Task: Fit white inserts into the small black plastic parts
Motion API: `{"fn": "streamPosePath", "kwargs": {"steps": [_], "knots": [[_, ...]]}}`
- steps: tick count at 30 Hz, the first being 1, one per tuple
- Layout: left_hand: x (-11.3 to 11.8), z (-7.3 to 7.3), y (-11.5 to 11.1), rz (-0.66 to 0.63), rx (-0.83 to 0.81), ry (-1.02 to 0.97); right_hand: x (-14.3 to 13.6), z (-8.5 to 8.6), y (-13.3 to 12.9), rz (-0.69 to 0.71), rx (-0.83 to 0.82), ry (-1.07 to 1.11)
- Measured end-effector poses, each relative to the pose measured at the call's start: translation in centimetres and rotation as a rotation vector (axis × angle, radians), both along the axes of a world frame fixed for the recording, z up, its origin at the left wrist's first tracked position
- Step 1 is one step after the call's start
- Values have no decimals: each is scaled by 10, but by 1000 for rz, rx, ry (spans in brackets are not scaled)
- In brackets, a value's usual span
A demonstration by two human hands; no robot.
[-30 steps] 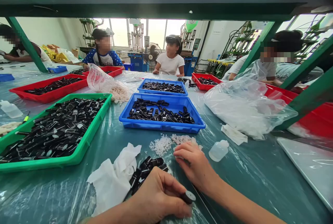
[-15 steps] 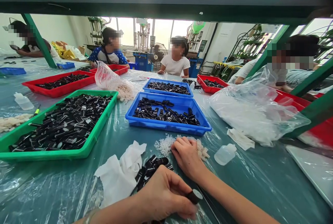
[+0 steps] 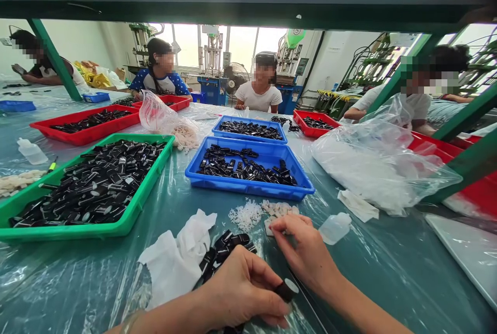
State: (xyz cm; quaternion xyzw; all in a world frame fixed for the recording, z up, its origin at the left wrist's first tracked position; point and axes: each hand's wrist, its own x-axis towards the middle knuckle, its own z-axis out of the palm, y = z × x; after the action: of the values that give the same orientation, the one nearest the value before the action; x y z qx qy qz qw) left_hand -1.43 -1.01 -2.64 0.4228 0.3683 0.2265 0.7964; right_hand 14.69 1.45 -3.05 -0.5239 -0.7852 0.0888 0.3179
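My left hand [image 3: 248, 290] is closed round a small black part with a pale round end [image 3: 287, 289], which faces up and to the right. My right hand [image 3: 306, 248] pinches a small whitish piece [image 3: 268, 227] between thumb and fingertips. Just beyond those fingertips lie a heap of beige pieces [image 3: 280, 208] and a heap of tiny white pieces [image 3: 246, 214]. Behind my left hand is a pile of black parts [image 3: 227, 248], partly hidden by it. A crumpled white cloth [image 3: 174, 256] touches the pile's left side.
A green tray [image 3: 128, 220] of black parts stands left, a blue tray [image 3: 248, 189] ahead. A squeeze bottle [image 3: 334, 228] lies right of my right hand, before a clear bag [image 3: 380, 168] of white material. A green shelf beam [image 3: 155, 5] crosses overhead. Several people sit around the table.
My right hand has drawn back from the beige heap and now pinches a small whitish piece. My left hand still holds the black part in nearly the same place.
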Motion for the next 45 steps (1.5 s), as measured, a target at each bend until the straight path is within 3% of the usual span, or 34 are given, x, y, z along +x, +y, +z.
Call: {"fn": "streamPosePath", "kwargs": {"steps": [4,10,15,23,35,45], "knots": [[1,1,0,7,-8,10,10,8,-22,5,-133,162],[2,-1,0,32,2,20,22,11,-45,71,-402,593],[1,-4,-1,31,49,39,19,13,-53,188,-302,625],[1,-13,-3,16,108,132,17,12,-54,267,-22,425],[1,-2,-2,-22,99,114,19,10,-55,287,-53,371],[3,-3,-2,16,69,83,13,-2,-58,217,-111,545]]}}
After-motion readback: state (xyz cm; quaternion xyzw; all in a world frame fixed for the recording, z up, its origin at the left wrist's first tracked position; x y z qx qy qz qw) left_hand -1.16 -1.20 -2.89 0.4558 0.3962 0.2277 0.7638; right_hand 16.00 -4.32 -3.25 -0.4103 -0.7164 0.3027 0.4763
